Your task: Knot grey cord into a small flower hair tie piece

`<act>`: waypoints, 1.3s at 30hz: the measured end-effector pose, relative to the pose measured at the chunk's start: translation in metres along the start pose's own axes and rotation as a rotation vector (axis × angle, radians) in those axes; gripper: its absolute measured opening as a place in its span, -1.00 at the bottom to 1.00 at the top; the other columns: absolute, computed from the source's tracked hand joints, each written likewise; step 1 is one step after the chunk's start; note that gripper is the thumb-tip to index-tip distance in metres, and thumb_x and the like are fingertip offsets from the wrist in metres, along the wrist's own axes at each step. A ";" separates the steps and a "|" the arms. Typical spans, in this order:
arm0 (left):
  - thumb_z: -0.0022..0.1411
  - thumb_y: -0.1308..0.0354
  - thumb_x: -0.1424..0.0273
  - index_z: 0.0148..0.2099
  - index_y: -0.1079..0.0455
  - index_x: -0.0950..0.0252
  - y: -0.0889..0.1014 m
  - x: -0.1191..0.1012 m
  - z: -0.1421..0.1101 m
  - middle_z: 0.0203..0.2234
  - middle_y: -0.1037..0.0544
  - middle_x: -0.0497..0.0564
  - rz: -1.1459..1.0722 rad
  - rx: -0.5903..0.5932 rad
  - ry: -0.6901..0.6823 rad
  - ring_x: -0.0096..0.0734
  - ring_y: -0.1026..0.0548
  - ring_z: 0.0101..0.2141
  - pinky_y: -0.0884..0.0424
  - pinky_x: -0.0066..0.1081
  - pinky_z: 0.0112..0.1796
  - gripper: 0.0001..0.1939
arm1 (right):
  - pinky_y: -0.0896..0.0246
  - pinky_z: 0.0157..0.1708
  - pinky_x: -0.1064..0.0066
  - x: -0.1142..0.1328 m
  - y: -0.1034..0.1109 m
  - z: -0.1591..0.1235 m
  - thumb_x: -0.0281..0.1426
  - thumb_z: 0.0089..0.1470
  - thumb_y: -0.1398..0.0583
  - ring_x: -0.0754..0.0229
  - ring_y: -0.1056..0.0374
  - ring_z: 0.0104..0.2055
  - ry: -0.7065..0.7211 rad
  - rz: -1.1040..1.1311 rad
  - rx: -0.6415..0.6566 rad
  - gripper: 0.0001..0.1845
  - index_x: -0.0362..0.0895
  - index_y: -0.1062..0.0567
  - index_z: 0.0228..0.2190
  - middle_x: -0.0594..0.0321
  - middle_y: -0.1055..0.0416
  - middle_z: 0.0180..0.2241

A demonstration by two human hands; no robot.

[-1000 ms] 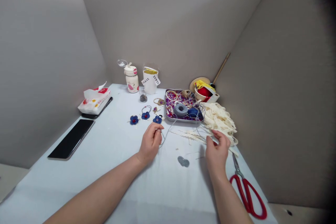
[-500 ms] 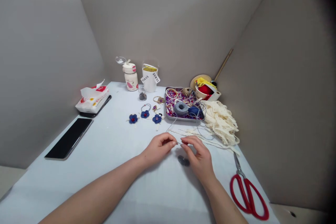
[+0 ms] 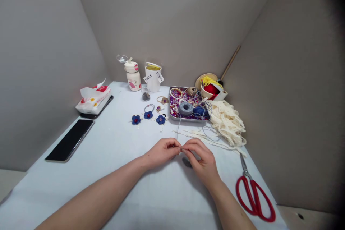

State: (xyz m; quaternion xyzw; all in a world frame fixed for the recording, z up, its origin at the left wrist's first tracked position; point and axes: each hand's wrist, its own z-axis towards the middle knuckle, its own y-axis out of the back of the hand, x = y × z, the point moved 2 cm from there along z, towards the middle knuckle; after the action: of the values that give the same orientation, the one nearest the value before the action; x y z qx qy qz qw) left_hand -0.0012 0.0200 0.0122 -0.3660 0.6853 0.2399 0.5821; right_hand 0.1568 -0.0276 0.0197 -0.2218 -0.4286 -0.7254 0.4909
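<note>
My left hand (image 3: pixel 164 152) is closed in a pinch on a thin grey cord (image 3: pixel 178 127), which runs up to the grey cord roll (image 3: pixel 185 109) in the metal tray. The fingertips of my right hand (image 3: pixel 202 159) meet those of the left, pinched on the same cord; the bit between them is mostly hidden. Under the right fingers lies a dark, roundish piece (image 3: pixel 186 162), partly covered. Beyond the hands sit several blue flower pieces (image 3: pixel 148 115) with red or pink centres.
A metal tray (image 3: pixel 188 119) holds beads and cord. Cream lace trim (image 3: pixel 228 122) is heaped right of it, near red-handled scissors (image 3: pixel 249 190). A phone (image 3: pixel 70 140) and tissue pack (image 3: pixel 94 100) lie left. A bottle (image 3: pixel 133 77), white cup (image 3: pixel 153 79) and yarn bowl (image 3: pixel 208 88) stand behind.
My fingertips have come together, closing the small gap where a thin strand showed. The cord to the tray now runs straighter and more upright. The view has shifted slightly.
</note>
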 end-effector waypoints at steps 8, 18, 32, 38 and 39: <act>0.18 -0.13 0.31 -0.24 -0.48 0.37 0.004 -0.011 -0.003 -0.35 -0.52 0.05 0.107 -0.044 -0.123 -0.41 -0.39 -0.31 -0.26 -0.41 -0.22 -0.77 | -0.25 -0.28 0.30 0.003 0.001 0.001 -0.50 0.16 -0.12 0.16 -0.31 -0.25 0.002 -0.114 -0.006 -0.88 -0.09 -0.45 -0.32 0.17 -0.36 -0.34; 0.11 -0.20 0.19 -0.31 -0.43 0.39 0.004 -0.003 0.000 -0.65 -0.32 -0.11 0.099 -0.055 0.006 -0.56 -0.23 -0.58 -0.15 -0.48 -0.49 -0.69 | -0.25 -0.23 0.27 -0.001 -0.002 -0.002 -0.51 0.16 -0.11 0.13 -0.28 -0.23 0.047 -0.279 0.074 -0.87 -0.09 -0.44 -0.29 0.16 -0.32 -0.30; 0.12 -0.19 0.22 -0.33 -0.37 0.38 0.005 0.002 -0.001 -0.59 -0.27 -0.13 -0.109 0.092 0.119 -0.66 -0.09 -0.63 0.09 -0.48 -0.57 -0.72 | -0.27 -0.27 0.33 0.004 -0.004 -0.004 -0.50 0.14 -0.12 0.18 -0.29 -0.23 -0.028 -0.155 0.045 -0.88 -0.09 -0.45 -0.32 0.17 -0.25 -0.26; 0.08 -0.22 0.20 -0.37 -0.31 0.36 0.005 -0.003 -0.003 -0.62 -0.26 -0.17 -0.242 0.161 0.216 -0.73 0.04 -0.70 0.22 -0.47 -0.61 -0.70 | -0.27 -0.29 0.33 0.002 -0.005 -0.003 -0.49 0.13 -0.14 0.18 -0.29 -0.24 -0.074 -0.087 0.028 -0.90 -0.09 -0.45 -0.33 0.17 -0.26 -0.27; 0.08 -0.23 0.20 -0.37 -0.31 0.36 0.005 -0.003 -0.003 -0.62 -0.26 -0.17 -0.257 0.166 0.219 -0.73 0.04 -0.70 0.23 -0.47 -0.62 -0.69 | -0.27 -0.29 0.34 0.002 -0.006 -0.003 -0.49 0.13 -0.14 0.18 -0.29 -0.25 -0.082 -0.074 0.031 -0.90 -0.09 -0.46 -0.33 0.17 -0.26 -0.28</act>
State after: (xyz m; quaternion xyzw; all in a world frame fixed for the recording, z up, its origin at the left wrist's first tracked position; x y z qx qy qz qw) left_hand -0.0070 0.0212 0.0152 -0.4253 0.7094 0.0648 0.5583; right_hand 0.1511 -0.0305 0.0171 -0.2276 -0.4673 -0.7266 0.4492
